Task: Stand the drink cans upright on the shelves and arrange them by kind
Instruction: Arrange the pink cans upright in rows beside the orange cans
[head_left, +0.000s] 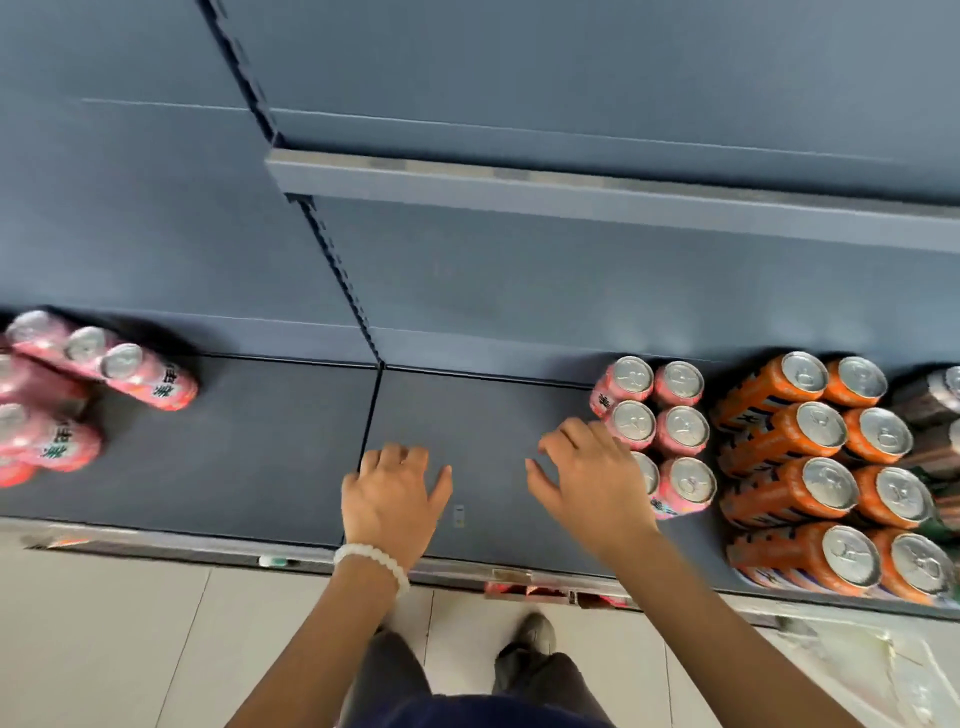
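Note:
Several pink cans (680, 431) stand upright in two columns on the dark shelf (467, 415), right of centre. Beside them on the right stand two columns of orange cans (826, 483), and dark cans (930, 400) show at the far right edge. At the far left, more pink cans (124, 364) sit in a loose cluster, some tilted or lying. My left hand (395, 499) hovers over the bare middle of the shelf, fingers spread, holding nothing. My right hand (592, 478) is open too, its fingers just left of the upright pink cans, partly covering one of them.
An upper shelf (571, 192) juts out above the right bay. A vertical slotted upright (343, 280) divides the two bays. The shelf's front rail (208, 545) carries price tags. Below are a tiled floor, my legs and a shoe (535, 634).

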